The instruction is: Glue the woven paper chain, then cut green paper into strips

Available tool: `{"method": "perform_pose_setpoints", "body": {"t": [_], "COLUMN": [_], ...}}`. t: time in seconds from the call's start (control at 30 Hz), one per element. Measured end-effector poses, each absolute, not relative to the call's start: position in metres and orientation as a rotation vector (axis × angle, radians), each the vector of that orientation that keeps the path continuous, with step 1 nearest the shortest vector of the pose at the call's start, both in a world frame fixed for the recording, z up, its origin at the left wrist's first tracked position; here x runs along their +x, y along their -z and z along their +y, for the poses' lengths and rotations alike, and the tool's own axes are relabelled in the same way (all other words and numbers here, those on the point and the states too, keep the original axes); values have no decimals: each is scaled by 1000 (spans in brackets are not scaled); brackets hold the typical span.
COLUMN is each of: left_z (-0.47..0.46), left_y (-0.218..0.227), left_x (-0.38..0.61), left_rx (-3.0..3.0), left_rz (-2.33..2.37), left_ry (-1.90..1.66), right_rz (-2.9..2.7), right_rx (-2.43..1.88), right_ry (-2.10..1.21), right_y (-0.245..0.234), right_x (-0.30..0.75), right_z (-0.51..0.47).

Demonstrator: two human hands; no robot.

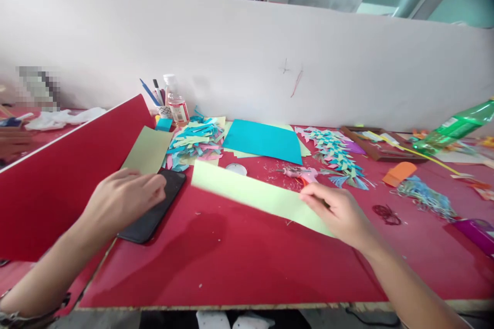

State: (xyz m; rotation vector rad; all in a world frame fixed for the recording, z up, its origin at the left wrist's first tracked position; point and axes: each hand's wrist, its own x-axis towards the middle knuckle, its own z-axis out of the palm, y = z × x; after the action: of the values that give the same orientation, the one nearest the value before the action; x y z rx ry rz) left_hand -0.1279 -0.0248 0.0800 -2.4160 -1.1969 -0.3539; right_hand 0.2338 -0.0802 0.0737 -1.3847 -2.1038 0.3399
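Note:
My right hand (339,213) pinches the right part of a long light-green paper strip (247,190), which slants above the red table with its left end free and blurred. My left hand (127,198) is curled closed over a black phone (154,216); whatever its fingers may hold is hidden. Just behind that hand a duller green paper piece (148,149) shows beside the red divider; I cannot tell whether they touch. A pink glue gun (301,174) lies beyond the strip, near a small round white disc (236,169).
Behind are a heap of cut paper strips (198,139), blue paper sheets (264,141), a clear bottle (176,103) and a pen cup (164,111). A woven paper piece (335,151), a green bottle (455,126) and a thread bundle (426,195) lie right. The red divider (69,180) stands left.

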Motion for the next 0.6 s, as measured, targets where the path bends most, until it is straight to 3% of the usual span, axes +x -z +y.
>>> {"method": "perform_pose_setpoints", "body": {"t": [0.13,0.27,0.33,0.4,0.5,0.6], "left_z": [-25,-31,-31,-29,-22,-15], "left_y": [-83,-73,-67,-62,-58,-61], "left_x": [-104,-58,-39,-28,-25,-34], "left_rx": [-2834,-3816,-4097,-4059,-3440,-3095], "left_rz": [-1716,-1621,-1536,-1680,-2075,-2100], "left_ry": [594,671,893,1418,2175,2227], "right_rz": [-1869,-1676,-1592,-1528,-1484,-1523], "right_rx": [-1324,-1226,-1203,-1190,-1203,-1251], "right_ry": [-537,-890,-1058,-1183,-1285,-1314], "right_y": [-67,-54,-48,-42,-37,-34], "right_x": [218,188,177,172,171,175], "right_z": [-76,-73,-73,-74,-74,-73]}}
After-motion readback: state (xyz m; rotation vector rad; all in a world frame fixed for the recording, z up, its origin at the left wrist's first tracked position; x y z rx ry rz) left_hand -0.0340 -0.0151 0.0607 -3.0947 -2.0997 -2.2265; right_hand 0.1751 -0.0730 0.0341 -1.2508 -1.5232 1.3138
